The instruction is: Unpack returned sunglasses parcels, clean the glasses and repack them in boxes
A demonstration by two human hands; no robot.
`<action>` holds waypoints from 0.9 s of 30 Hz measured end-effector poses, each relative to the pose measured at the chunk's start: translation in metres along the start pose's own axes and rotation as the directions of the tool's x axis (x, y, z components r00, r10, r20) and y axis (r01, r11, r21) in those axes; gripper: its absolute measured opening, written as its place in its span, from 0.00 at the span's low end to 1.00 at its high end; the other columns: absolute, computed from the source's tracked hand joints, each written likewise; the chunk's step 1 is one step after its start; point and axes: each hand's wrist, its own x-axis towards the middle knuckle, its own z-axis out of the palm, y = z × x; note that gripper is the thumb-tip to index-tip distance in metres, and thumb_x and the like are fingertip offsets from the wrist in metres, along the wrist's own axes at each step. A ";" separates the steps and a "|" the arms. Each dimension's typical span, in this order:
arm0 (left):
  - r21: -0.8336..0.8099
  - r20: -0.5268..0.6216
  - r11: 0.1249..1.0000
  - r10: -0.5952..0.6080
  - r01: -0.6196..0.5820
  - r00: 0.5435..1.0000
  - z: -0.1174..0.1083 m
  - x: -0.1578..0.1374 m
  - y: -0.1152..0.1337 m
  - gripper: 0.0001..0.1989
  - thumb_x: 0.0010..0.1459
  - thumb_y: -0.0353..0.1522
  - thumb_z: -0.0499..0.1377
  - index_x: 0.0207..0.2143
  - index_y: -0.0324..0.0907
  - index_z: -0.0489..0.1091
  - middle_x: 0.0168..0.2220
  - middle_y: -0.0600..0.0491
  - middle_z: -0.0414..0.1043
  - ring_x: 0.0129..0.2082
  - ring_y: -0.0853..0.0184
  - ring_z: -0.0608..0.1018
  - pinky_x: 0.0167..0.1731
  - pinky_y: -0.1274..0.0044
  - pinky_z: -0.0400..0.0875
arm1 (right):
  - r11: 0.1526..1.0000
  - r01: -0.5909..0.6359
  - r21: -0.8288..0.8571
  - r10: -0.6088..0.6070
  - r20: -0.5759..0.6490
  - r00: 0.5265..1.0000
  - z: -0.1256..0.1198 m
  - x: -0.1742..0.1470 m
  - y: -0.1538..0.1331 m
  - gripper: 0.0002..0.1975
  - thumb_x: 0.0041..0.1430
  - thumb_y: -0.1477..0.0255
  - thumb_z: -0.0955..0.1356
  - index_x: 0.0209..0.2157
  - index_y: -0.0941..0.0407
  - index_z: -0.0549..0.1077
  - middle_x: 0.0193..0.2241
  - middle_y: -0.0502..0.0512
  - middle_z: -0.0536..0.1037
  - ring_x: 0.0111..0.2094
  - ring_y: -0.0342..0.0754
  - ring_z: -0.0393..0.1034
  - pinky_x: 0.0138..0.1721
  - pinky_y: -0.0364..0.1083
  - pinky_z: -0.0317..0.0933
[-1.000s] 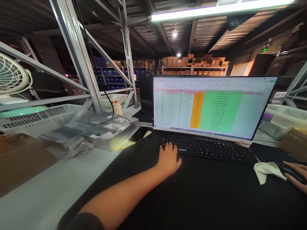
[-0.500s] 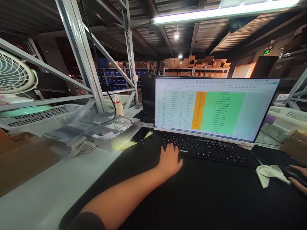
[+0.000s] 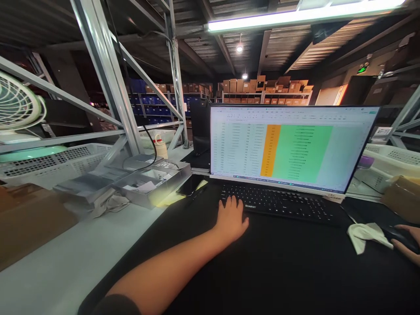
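My left hand (image 3: 230, 221) rests with fingers spread on the left front edge of a black keyboard (image 3: 278, 203). At the right edge, partly cut off by the frame, my right hand (image 3: 412, 232) is around a black computer mouse (image 3: 403, 238). Beside the mouse lies a crumpled white cloth or tissue (image 3: 367, 236). Behind the keyboard stands a monitor (image 3: 337, 153) showing a spreadsheet with an orange and a green column; its text is too small to read.
A black desk mat (image 3: 262, 271) lies under both hands. To the left are a phone (image 3: 188, 185) on yellow paper (image 3: 166, 199), a grey tray (image 3: 152, 192) with papers, a cardboard box (image 3: 33, 227) and a fan (image 3: 19, 103). A metal rack post (image 3: 108, 74) rises behind the tray.
The spreadsheet rows on the monitor look different and some are smeared. The whole view has shifted slightly, bringing more of the right hand and mouse into sight. The left hand stays on the keyboard.
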 end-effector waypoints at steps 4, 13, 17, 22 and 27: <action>0.032 0.013 0.999 -0.031 0.031 0.999 -0.001 0.001 0.001 0.31 0.64 0.40 0.52 0.65 0.34 0.61 0.67 0.34 0.58 0.66 0.46 0.62 0.61 0.50 0.58 | 0.988 -0.124 -0.087 0.137 0.170 0.976 -0.041 -0.009 -0.075 0.32 0.54 0.50 0.61 0.55 0.52 0.71 0.55 0.70 0.70 0.53 0.63 0.69 0.53 0.59 0.64; 0.166 0.011 0.986 0.010 -0.011 1.000 0.007 0.010 -0.004 0.30 0.66 0.40 0.49 0.65 0.33 0.61 0.66 0.34 0.59 0.65 0.46 0.63 0.59 0.53 0.60 | 0.947 -0.232 -0.224 0.267 0.141 0.953 -0.051 -0.008 -0.093 0.26 0.63 0.57 0.60 0.57 0.51 0.71 0.58 0.60 0.67 0.56 0.55 0.67 0.58 0.53 0.63; 0.177 0.004 0.984 0.005 -0.006 1.000 0.008 0.009 -0.004 0.30 0.65 0.40 0.48 0.65 0.33 0.62 0.66 0.34 0.59 0.65 0.46 0.63 0.59 0.53 0.60 | 0.950 -0.217 -0.225 0.255 0.154 0.955 -0.054 -0.008 -0.100 0.25 0.64 0.58 0.60 0.58 0.50 0.71 0.58 0.59 0.66 0.56 0.54 0.67 0.58 0.52 0.63; 0.177 -0.005 0.984 0.012 -0.011 1.000 0.008 0.011 -0.003 0.30 0.65 0.40 0.47 0.64 0.33 0.62 0.66 0.34 0.59 0.65 0.47 0.64 0.59 0.54 0.60 | 0.946 -0.222 -0.234 0.262 0.157 0.952 -0.056 -0.007 -0.104 0.25 0.65 0.57 0.60 0.59 0.50 0.71 0.58 0.59 0.66 0.56 0.55 0.67 0.57 0.52 0.64; 0.175 -0.008 0.984 0.012 -0.011 1.000 0.008 0.011 -0.004 0.30 0.65 0.40 0.47 0.64 0.34 0.62 0.66 0.34 0.60 0.65 0.47 0.64 0.59 0.54 0.60 | 0.949 -0.216 -0.230 0.256 0.162 0.953 -0.057 -0.007 -0.106 0.25 0.65 0.57 0.60 0.58 0.50 0.71 0.58 0.60 0.66 0.55 0.55 0.68 0.58 0.53 0.64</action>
